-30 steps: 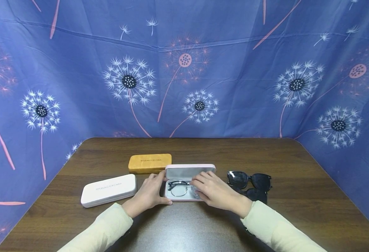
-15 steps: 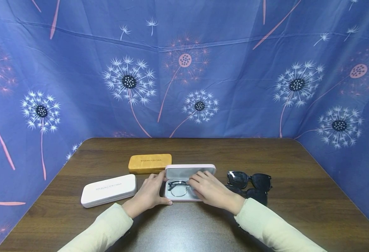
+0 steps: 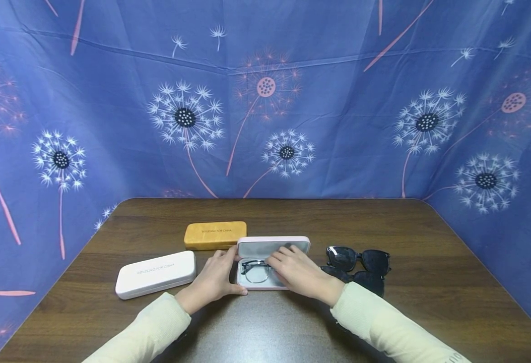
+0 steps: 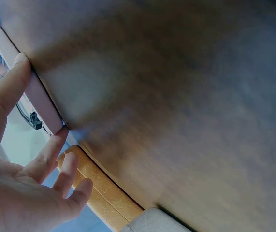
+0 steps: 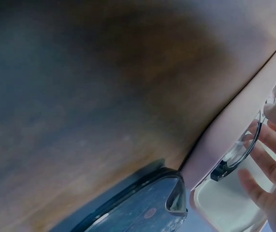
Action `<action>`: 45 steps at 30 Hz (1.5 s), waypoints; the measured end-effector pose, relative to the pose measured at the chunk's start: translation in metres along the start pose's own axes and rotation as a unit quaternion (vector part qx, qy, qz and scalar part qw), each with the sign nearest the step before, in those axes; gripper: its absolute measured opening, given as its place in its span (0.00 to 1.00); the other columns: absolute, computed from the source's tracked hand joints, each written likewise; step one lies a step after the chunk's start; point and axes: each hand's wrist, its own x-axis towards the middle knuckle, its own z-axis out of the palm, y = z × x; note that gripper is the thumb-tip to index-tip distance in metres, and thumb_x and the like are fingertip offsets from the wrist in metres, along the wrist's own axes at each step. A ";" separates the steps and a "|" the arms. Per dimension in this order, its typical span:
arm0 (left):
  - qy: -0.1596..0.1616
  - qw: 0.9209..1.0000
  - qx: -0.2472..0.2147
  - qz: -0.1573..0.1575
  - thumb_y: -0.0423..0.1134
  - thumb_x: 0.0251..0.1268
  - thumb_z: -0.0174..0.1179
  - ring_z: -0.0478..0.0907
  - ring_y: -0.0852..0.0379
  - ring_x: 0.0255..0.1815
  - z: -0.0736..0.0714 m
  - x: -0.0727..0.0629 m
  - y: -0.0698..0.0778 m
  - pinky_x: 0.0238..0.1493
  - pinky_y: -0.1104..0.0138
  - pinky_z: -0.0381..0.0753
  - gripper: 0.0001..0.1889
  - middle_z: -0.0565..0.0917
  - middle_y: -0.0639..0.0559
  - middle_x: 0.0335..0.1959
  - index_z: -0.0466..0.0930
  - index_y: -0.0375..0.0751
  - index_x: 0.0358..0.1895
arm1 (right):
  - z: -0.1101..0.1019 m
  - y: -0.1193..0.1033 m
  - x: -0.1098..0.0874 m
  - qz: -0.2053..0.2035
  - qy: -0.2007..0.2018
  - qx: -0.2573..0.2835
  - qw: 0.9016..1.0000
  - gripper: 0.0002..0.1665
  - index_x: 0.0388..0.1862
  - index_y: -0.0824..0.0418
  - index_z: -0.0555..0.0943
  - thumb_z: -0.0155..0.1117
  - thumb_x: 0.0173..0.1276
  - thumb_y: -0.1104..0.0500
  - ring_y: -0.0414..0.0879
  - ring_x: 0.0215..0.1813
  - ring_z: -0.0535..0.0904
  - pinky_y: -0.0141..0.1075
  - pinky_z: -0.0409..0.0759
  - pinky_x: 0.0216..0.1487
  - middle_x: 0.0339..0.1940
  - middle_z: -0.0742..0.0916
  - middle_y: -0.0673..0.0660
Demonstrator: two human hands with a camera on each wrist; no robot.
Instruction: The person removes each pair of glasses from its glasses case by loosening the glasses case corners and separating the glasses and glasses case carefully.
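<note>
An open pale pink glasses case [image 3: 262,248] with a grey lining sits mid-table, lid tipped back. Eyeglasses [image 3: 256,264] with a dark upper rim and clear lenses lie in its lower half. My left hand [image 3: 214,276] holds the case's left end, thumb at the front edge and fingers at the side and back. Reaching in from the right, my right hand [image 3: 299,272] pinches the eyeglasses near the bridge and hides their right part. In the right wrist view, the thumb lies over the eyeglasses [image 5: 256,142] just above the case's pink front wall [image 5: 229,121]; fingers show behind a lens.
A white glasses case [image 3: 156,275] lies to the left, and a yellow-orange one [image 3: 215,235] behind the left hand. Two pairs of dark sunglasses [image 3: 376,262] lie right of the pink case, the nearer pair partly behind the right sleeve. A blue patterned cloth [image 3: 265,101] hangs behind the table.
My right hand has moved a little left across the open case, covering more of the eyeglasses' right side. The left hand and the case stay in place.
</note>
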 end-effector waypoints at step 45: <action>-0.010 1.000 -0.008 -0.011 0.50 0.27 0.77 0.71 0.48 0.50 -0.001 0.001 0.001 0.55 0.50 0.68 0.51 0.82 0.50 0.48 0.62 0.37 0.61 | 0.002 -0.009 0.016 0.019 0.043 -0.057 0.997 0.12 0.37 0.49 0.81 0.67 0.52 0.59 0.41 0.34 0.79 0.33 0.70 0.31 0.33 0.87 0.45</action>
